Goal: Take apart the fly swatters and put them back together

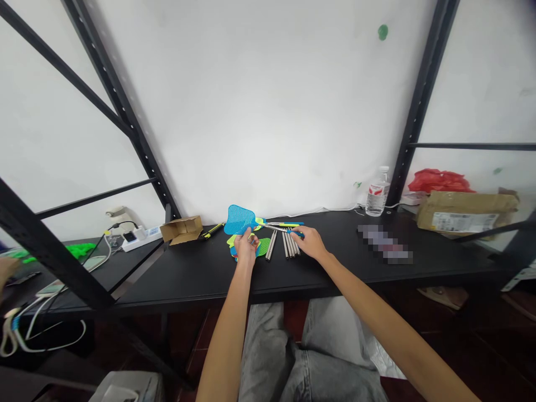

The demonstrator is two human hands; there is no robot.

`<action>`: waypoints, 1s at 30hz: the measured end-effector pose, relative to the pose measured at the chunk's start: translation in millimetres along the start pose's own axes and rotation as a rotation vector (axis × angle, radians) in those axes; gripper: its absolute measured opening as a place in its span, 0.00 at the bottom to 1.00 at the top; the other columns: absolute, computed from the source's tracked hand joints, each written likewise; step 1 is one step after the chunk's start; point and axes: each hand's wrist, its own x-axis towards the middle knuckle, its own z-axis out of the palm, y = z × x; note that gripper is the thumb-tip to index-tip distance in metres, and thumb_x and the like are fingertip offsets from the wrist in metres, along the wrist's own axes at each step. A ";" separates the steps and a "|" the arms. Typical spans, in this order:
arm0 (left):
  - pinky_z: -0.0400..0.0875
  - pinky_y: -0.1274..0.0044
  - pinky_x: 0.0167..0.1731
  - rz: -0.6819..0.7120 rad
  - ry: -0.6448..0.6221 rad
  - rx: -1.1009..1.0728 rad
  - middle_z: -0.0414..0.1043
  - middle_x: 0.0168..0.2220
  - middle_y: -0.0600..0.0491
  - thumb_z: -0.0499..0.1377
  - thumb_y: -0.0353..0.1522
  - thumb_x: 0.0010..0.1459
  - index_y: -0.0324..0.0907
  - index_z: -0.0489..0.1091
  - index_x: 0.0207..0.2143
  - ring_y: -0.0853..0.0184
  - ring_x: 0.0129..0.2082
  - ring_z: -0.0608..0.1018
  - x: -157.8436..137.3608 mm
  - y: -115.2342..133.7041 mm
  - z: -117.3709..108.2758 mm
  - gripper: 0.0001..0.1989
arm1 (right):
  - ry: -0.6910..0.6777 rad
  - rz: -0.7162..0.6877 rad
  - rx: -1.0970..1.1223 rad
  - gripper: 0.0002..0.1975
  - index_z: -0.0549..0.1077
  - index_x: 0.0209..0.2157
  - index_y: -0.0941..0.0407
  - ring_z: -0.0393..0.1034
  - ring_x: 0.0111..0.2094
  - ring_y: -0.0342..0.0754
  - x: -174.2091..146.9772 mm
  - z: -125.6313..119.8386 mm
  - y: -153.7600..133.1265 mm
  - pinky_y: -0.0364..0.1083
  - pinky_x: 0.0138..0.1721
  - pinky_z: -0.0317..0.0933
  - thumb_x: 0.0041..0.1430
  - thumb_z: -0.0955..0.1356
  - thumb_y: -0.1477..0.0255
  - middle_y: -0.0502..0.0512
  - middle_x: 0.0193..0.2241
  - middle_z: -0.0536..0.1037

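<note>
A blue fly swatter [240, 220] is held over the black table, its perforated head up and to the left. My left hand [246, 244] is closed near the base of that head. My right hand [310, 242] grips the blue handle end, with the thin metal shaft running between the two hands. Below lie several green and yellow swatter heads [263, 247], partly hidden by my left hand. Several metal rods [272, 244] lie side by side between my hands. Behind the shaft, finished-looking swatters with yellow and blue handles [285, 224] lie along the table.
An opened cardboard box [181, 230] and a yellow-black cutter [213, 230] sit to the left. Rightward stand a water bottle [376, 194], a pixelated item [385, 244] and a taped carton [464, 212] under a red bag [439, 181]. Black shelf posts frame both sides. Another person's hand [8, 269] shows far left.
</note>
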 end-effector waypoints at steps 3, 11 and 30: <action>0.63 0.79 0.20 0.003 0.009 -0.006 0.77 0.37 0.50 0.70 0.35 0.43 0.40 0.68 0.31 0.77 0.19 0.69 0.8 -0.8 -0.3 0.15 | -0.001 -0.011 0.015 0.11 0.79 0.41 0.52 0.77 0.40 0.51 -0.1 -0.3 -1.1 0.47 0.44 0.66 0.63 0.66 0.65 0.53 0.40 0.82; 0.64 0.80 0.20 0.014 0.039 -0.019 0.78 0.36 0.49 0.69 0.34 0.45 0.39 0.68 0.31 0.77 0.18 0.70 2.4 -1.8 -0.7 0.14 | -0.010 -0.015 0.021 0.11 0.79 0.42 0.52 0.77 0.40 0.51 0.4 -0.5 -1.8 0.47 0.44 0.67 0.63 0.66 0.65 0.53 0.40 0.82; 0.62 0.80 0.18 0.003 0.078 -0.040 0.77 0.32 0.49 0.69 0.31 0.44 0.40 0.64 0.30 0.76 0.17 0.69 4.3 -2.4 -1.3 0.15 | -0.003 -0.021 0.013 0.11 0.79 0.42 0.51 0.77 0.39 0.51 -0.2 -1.8 -3.4 0.47 0.45 0.66 0.63 0.66 0.65 0.54 0.41 0.82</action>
